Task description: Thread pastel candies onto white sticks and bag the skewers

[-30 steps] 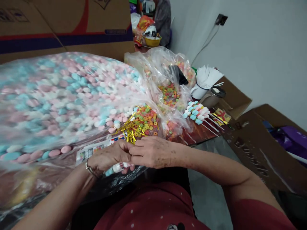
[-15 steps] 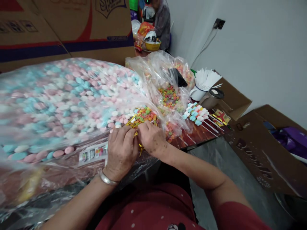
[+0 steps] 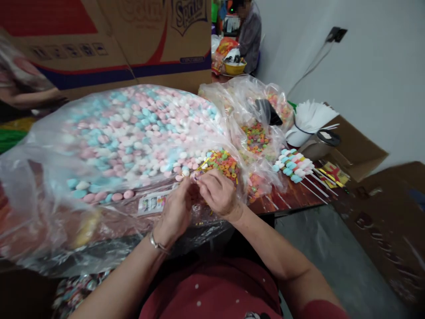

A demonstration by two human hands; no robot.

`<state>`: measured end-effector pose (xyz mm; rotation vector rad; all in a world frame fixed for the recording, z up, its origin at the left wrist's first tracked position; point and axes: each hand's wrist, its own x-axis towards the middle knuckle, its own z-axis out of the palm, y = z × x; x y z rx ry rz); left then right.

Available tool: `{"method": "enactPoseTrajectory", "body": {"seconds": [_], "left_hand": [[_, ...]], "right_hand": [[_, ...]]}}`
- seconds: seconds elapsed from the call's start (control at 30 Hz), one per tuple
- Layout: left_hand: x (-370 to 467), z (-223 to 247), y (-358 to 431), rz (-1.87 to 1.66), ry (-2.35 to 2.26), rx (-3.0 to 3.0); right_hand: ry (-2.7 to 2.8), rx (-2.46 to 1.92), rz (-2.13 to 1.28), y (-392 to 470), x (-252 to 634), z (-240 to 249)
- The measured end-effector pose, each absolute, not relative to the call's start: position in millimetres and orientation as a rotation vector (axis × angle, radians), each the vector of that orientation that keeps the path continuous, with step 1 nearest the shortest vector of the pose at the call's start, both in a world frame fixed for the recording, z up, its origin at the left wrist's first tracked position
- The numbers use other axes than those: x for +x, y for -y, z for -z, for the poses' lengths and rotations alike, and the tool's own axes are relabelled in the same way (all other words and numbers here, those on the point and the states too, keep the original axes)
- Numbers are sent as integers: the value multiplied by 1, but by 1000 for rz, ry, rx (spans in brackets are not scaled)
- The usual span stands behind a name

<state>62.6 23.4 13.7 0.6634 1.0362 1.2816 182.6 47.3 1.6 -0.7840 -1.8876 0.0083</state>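
My left hand (image 3: pixel 175 212) and my right hand (image 3: pixel 219 192) meet at the fingertips over the table's near edge, both closed. Between them is a small pinkish piece, too small to make out. Just beyond lie colourful candy rings (image 3: pixel 226 163) with gold ties (image 3: pixel 205 165). A big clear bag of pink, white and blue marshmallows (image 3: pixel 133 128) fills the left and middle. A printed packet (image 3: pixel 154 201) lies under plastic beside my left hand. Marshmallow skewers (image 3: pixel 294 165) rest to the right.
Behind the rings are bags of more candy (image 3: pixel 255 137). At right stand a cup of white sticks (image 3: pixel 300 130), a lidded jar (image 3: pixel 320 144) and cardboard boxes (image 3: pixel 375 226). A large carton (image 3: pixel 133 44) stands behind. One person is at far left, another at the back.
The view has swung left, shifting the scene rightward and showing a person at far left. My fingertips have changed position, and the gold tie between them no longer shows.
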Motion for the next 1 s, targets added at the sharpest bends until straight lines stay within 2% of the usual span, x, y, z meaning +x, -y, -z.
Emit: {"method": "enactPoseTrajectory", "body": {"seconds": [0.13, 0.23, 0.3, 0.37, 0.53, 0.63, 0.73, 0.83, 0.9, 1.0], "left_hand": [[55, -24, -42, -1333, -747, 310], [41, -24, -41, -1407, -552, 477], [29, -22, -38, -1400, -417, 759], [16, -23, -34, -1254, -315, 1076], [-14, -39, -23, -718, -143, 1540], [-11, -44, -13, -536, -380, 1501], [5, -35, -11, -760, -695, 1117], [16, -26, -14, -1021, -751, 771], [19, -25, -13, -1187, -781, 709], [24, -27, -3, -1483, -807, 746]], "right_hand": [[1813, -754, -425, -35, 178, 3], [1682, -800, -942, -28, 174, 7], [1707, -774, -1102, -27, 172, 8], [1839, -740, -972, -28, 173, 8], [2190, -654, -313, -36, 179, -2], [2210, -671, -93, -39, 180, -11], [2156, -659, -34, -35, 176, -15], [2109, -642, -229, -27, 169, -11], [2050, -677, -522, -20, 163, -5], [1845, -800, -1149, -9, 151, 7]]}}
